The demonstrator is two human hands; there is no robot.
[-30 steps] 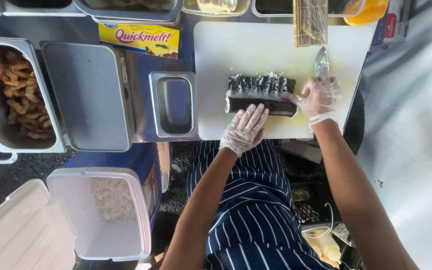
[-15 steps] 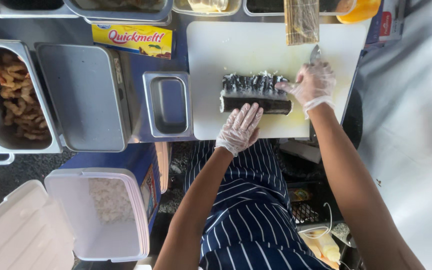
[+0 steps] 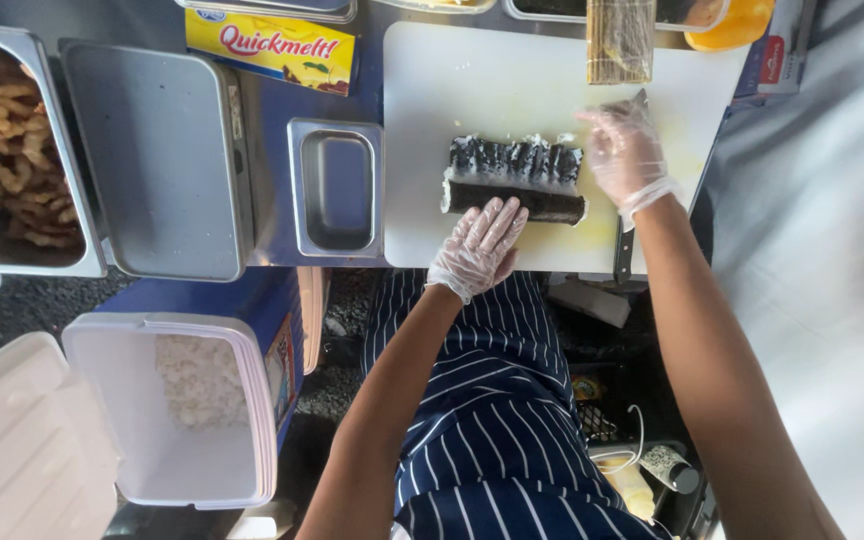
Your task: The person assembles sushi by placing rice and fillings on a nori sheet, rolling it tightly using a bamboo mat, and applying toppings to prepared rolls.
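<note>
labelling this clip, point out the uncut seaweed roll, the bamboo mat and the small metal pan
uncut seaweed roll (image 3: pixel 527 202), head view, middle of roll
bamboo mat (image 3: pixel 620 40), head view, middle of mat
small metal pan (image 3: pixel 337 190), head view, pan floor

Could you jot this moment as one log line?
left hand: touching uncut seaweed roll | right hand: by sliced roll | surface: white cutting board

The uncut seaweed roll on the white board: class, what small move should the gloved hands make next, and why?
Probably bring the right hand with its knife over the uncut roll and start slicing. The left hand already rests on that roll's near side, steadying it, and the roll behind it is already cut into pieces on the cutting board.
</note>
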